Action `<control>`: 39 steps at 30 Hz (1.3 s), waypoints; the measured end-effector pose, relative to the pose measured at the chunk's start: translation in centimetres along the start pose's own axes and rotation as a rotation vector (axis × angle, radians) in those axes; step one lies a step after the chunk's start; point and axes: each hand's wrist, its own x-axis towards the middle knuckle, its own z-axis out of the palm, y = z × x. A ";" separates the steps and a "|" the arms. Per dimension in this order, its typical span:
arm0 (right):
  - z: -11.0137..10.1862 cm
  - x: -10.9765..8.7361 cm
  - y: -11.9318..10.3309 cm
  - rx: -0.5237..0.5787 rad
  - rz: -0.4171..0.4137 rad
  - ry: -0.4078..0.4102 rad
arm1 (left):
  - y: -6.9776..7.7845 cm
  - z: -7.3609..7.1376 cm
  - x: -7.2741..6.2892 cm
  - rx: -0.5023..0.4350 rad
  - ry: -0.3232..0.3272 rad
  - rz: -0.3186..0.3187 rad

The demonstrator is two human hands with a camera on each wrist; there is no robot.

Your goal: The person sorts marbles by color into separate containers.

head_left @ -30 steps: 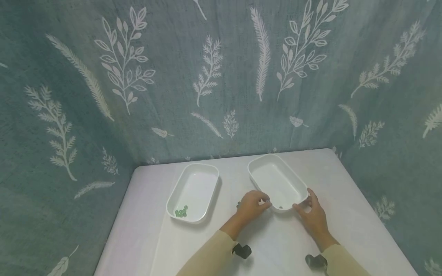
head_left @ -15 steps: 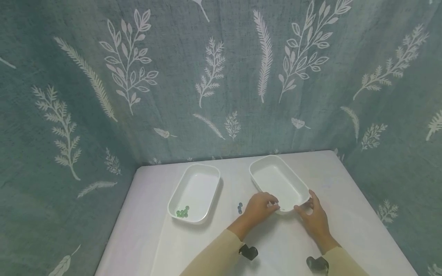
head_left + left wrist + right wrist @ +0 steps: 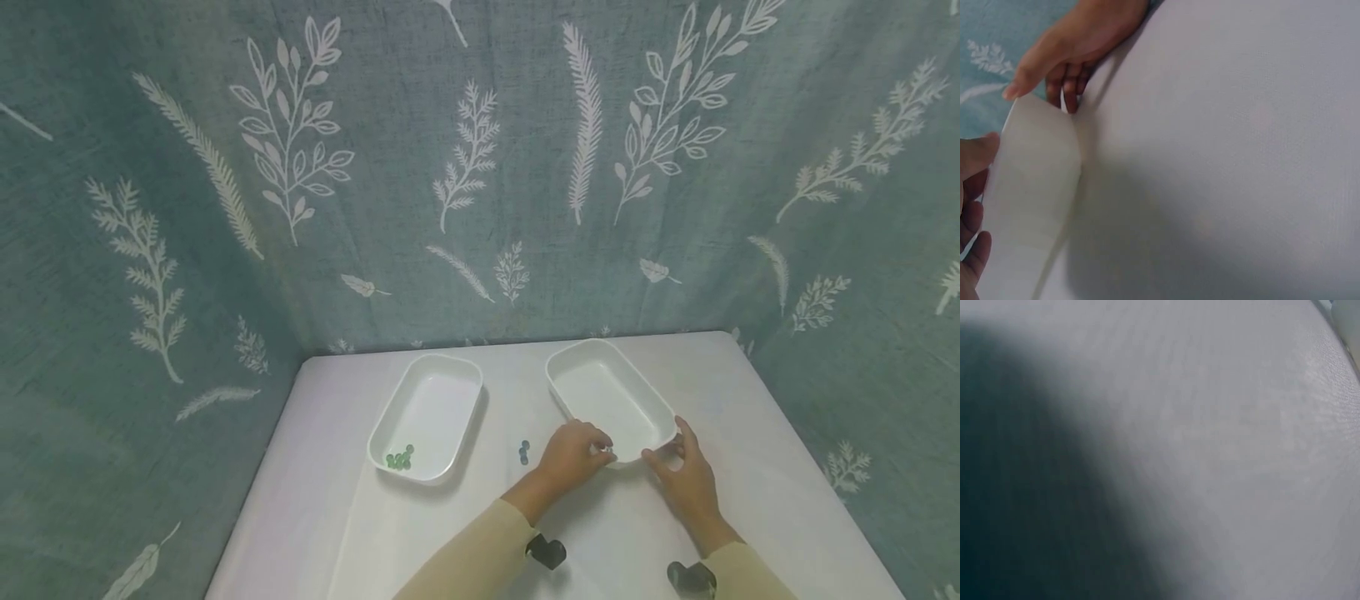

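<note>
A white rectangular tray (image 3: pixel 609 392) stands at the right, angled on the table. My right hand (image 3: pixel 686 477) holds its near right corner, thumb at the rim and fingers round the outside. Over the near left rim reaches my left hand (image 3: pixel 574 455), thumb and fingers curled close together just inside the tray. Whether they pinch something small cannot be made out. In the left wrist view, the left hand's fingers (image 3: pixel 977 150) are at the tray wall (image 3: pixel 1035 169), with the right hand (image 3: pixel 1075 44) beyond. The right wrist view catches mostly tabletop and a dark blur.
A second white tray (image 3: pixel 438 400) sits at the left, with several green glass beads (image 3: pixel 400 459) in its near corner. A few blue beads (image 3: pixel 524 452) lie on the white table (image 3: pixel 420 533) between the trays. A patterned curtain (image 3: pixel 375 208) hangs round the table.
My left hand has slid right along the near rim, uncovering the blue beads. A small bead seen inside the right tray earlier is now hidden by the fingers. My right hand keeps its grip.
</note>
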 end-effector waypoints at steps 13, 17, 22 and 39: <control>0.5 0.7 -0.4 0.002 -0.029 -0.007 | -0.5 -0.8 -0.7 -0.031 0.030 0.000; 0.8 0.8 -0.6 -0.003 -0.031 -0.007 | -1.3 -1.2 -1.5 -0.059 0.050 -0.014; 0.9 0.8 -0.6 0.001 -0.020 -0.007 | -2.9 -1.7 -2.6 -0.063 0.038 -0.024; 0.4 0.2 0.5 0.012 0.000 0.015 | -7.4 -2.9 -6.6 -0.032 0.065 -0.073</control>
